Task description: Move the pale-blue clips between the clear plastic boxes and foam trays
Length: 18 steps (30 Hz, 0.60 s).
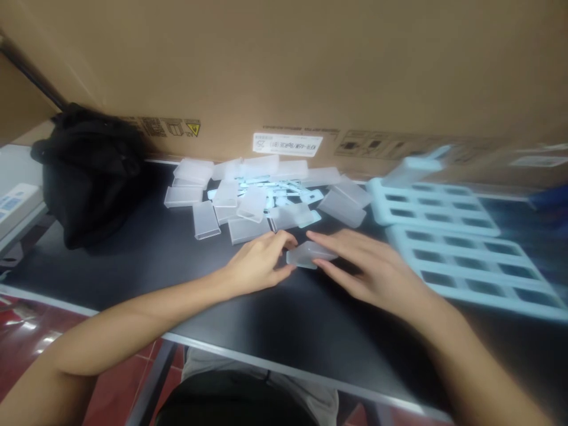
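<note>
A small translucent plastic case (306,254) is between my two hands, just above the black table. My left hand (257,263) has thumb and fingers curled at its left end. My right hand (368,263) grips its right end between thumb and fingers. Beyond them lies a loose pile of similar cases (251,204), some overlapping. Several light blue flat plastic pieces (284,192) lie among the cases. To the right are two light blue trays with rectangular slots, a far tray (437,207) and a near tray (465,245). A blue-topped case (412,170) tilts up at the far tray.
A large cardboard box (284,71) forms a wall behind the table (186,278). On the left sits a black bag (89,177) next to a white box (20,204). Something blue (552,198) is blurred at the right edge.
</note>
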Available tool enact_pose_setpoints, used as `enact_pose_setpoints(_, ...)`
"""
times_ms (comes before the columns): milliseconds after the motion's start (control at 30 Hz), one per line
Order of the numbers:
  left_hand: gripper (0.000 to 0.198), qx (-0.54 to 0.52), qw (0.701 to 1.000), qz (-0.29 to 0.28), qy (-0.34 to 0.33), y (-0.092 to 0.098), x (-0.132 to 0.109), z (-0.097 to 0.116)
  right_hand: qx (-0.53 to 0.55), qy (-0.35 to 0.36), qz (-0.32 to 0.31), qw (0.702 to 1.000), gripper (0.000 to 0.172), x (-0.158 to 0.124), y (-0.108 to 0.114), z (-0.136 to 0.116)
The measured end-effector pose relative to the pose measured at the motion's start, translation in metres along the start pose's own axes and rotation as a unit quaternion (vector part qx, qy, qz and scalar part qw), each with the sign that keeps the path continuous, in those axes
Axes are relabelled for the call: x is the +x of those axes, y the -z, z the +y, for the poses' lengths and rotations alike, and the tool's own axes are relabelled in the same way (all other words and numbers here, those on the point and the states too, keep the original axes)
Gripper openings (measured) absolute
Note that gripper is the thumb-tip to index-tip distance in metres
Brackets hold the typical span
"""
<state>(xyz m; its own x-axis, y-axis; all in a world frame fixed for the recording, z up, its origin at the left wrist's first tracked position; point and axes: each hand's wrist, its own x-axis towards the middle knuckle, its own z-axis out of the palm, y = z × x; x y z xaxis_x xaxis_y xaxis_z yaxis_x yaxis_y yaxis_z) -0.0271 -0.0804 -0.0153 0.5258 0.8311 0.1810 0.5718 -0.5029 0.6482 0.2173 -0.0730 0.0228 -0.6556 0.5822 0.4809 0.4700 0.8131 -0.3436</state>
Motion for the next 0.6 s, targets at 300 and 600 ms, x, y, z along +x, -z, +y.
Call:
enact_pose_setpoints(300, 0.034, 0.011, 1.000, -0.005, 0.005, 0.000, 0.000, 0.000, -0.047, -0.033, -0.009, 0.998, 0.045, 0.001, -0.005, -0.009)
enact_pose_setpoints(600, 0.042, -0.136, 0.977, 0.161, -0.038, 0.001, -0.004, 0.000, 0.090, -0.111, 0.036, 0.989, 0.029, 0.017, 0.018, 0.003)
